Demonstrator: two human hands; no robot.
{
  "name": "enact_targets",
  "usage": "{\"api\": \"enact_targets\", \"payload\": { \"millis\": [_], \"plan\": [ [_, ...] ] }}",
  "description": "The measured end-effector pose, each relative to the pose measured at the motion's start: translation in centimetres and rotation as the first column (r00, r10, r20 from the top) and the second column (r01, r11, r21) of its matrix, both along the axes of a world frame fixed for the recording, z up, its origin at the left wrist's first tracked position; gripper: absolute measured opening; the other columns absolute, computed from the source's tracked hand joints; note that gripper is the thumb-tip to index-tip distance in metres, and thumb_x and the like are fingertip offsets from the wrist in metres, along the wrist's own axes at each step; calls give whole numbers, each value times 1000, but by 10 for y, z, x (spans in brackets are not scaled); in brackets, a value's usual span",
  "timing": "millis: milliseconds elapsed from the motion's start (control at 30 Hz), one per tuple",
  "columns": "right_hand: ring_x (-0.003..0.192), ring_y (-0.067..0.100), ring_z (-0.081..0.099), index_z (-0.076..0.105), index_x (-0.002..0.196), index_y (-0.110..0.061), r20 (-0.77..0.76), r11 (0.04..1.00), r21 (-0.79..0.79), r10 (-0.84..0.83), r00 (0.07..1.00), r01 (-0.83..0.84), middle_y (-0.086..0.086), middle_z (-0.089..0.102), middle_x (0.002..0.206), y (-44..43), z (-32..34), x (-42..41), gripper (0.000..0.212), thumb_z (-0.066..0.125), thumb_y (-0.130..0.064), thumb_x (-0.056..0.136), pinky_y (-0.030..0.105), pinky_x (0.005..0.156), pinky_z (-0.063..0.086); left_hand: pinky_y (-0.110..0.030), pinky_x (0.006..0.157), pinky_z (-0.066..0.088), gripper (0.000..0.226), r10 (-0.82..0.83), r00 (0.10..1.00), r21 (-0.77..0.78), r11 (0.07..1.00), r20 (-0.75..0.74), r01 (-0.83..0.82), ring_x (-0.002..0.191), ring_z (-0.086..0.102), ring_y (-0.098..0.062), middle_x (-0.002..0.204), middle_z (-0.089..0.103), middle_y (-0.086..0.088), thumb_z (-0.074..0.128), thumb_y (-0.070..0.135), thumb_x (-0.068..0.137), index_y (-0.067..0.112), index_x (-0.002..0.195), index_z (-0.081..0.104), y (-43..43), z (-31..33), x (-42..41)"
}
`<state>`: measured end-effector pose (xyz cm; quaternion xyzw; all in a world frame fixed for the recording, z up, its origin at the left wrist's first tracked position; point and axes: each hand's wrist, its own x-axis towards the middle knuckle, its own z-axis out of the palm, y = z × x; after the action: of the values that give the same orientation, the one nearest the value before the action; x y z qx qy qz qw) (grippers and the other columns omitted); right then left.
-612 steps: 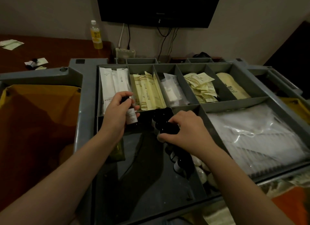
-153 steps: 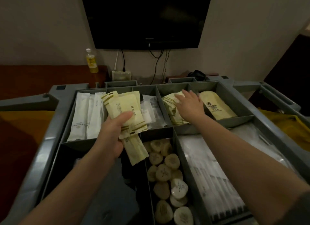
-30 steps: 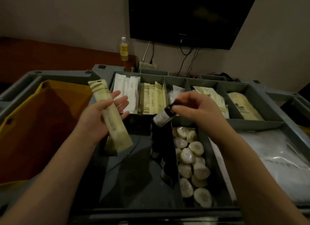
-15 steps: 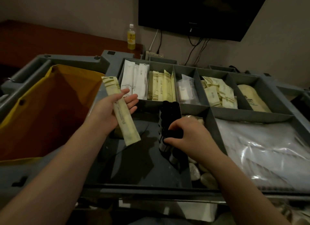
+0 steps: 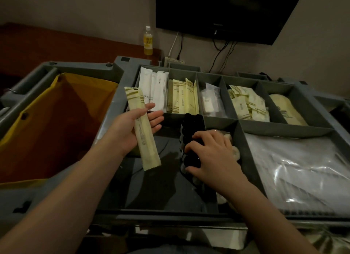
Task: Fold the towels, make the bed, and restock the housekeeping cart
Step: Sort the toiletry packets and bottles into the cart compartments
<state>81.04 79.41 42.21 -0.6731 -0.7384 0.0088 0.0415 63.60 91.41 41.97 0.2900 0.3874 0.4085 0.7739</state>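
The grey housekeeping cart [image 5: 113, 104] has a top tray split into compartments. My left hand [image 5: 132, 127] holds a long pale-yellow sachet [image 5: 144, 132] against its palm under the thumb, above the large dark compartment [image 5: 162, 187]. My right hand [image 5: 212, 155] is curled over a row of small dark-capped bottles [image 5: 191, 121] standing along the divider, gripping one of them. Round wrapped soaps [image 5: 235, 152] lie mostly hidden under that hand.
The back row holds white sachets [image 5: 155, 87], yellow sachets [image 5: 181, 96], clear packets [image 5: 210, 102], small yellow packets [image 5: 248, 104] and a yellow pouch [image 5: 286, 110]. Clear-wrapped items [image 5: 295, 170] fill the right bin. A yellow laundry bag [image 5: 56, 121] hangs left. Drink bottle [image 5: 148, 41] and TV [image 5: 223, 11] behind.
My right hand has brought a small bottle down from above the tray into the row of bottles and stays curled on it. My left hand still holds the yellow sachet.
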Motion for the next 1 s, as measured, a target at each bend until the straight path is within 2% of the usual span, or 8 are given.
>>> {"api": "enact_targets", "payload": {
  "millis": [167, 400, 500, 567, 667, 767, 900, 1000],
  "plan": [
    [110, 22, 46, 66, 91, -28, 13, 987, 133, -90, 996, 87, -2, 60, 108, 0, -16, -5, 44, 84, -40, 53, 43, 88, 46, -36, 78, 55, 24, -16, 1000, 27, 1000, -23, 16, 92, 71, -22, 98, 73, -10, 41, 14, 98, 13, 114, 59, 0, -2, 0],
    [109, 17, 39, 63, 102, -30, -10, 969, 228, -91, 996, 90, -3, 58, 110, -4, -25, -5, 53, 85, -40, 54, 40, 89, 44, -34, 77, 55, 26, -42, 999, 53, 998, -34, 43, 95, 70, -22, 107, 70, -12, 40, 14, 99, 14, 117, 58, -3, 0, 2],
    [113, 12, 35, 57, 115, -30, -179, 971, 209, -83, 980, 120, -6, 52, 117, -6, -17, -1, 55, 79, -43, 66, 32, 92, 31, -34, 78, 55, 27, -72, 997, 57, 996, -27, 74, 97, 69, -22, 110, 69, -13, 39, 19, 99, 15, 119, 58, -5, 1, 3],
    [112, 8, 37, 59, 117, -29, -342, 972, 171, -97, 935, 163, -10, 51, 117, -4, -7, 2, 44, 73, -39, 77, 25, 91, 26, -36, 80, 53, 30, -107, 994, 57, 993, -14, 107, 104, 66, -23, 113, 68, -12, 38, 26, 100, 19, 120, 59, -6, 1, 4],
    [105, 4, 45, 62, 109, -26, -494, 951, 217, -87, 865, 219, -15, 55, 105, 6, 2, 5, 26, 68, -31, 84, 24, 89, 36, -43, 87, 47, 34, -154, 988, 49, 987, 30, 152, 113, 59, -23, 118, 66, -8, 32, 39, 100, 32, 117, 61, -11, 3, 11],
    [89, -6, 55, 57, 108, -30, -668, 972, 89, -102, 737, 215, -23, 56, 92, 24, 16, -5, 20, 60, -30, 89, 11, 76, 45, -43, 87, 47, 39, -201, 975, 88, 977, 91, 193, 118, 55, -21, 125, 62, -3, 27, 50, 97, 42, 115, 61, -15, 5, 16],
    [92, -2, 60, 48, 117, -31, -831, 988, -156, -119, 544, -21, -16, 61, 99, 44, 34, -30, 30, 60, -25, 91, 16, 72, 52, -40, 80, 57, 44, -237, 956, 111, 969, 170, 220, 111, 63, -23, 125, 62, -3, 22, 52, 97, 43, 118, 59, -19, 7, 17],
    [89, 5, 65, 43, 122, -30, -858, 985, -173, -144, 493, -14, -5, 66, 103, 58, 34, -38, 37, 61, -20, 91, 20, 70, 55, -39, 80, 57, 49, -230, 960, 129, 969, 162, 211, 108, 65, -21, 125, 63, -4, 17, 53, 98, 38, 130, 52, -16, 6, 17]
  ]
}}
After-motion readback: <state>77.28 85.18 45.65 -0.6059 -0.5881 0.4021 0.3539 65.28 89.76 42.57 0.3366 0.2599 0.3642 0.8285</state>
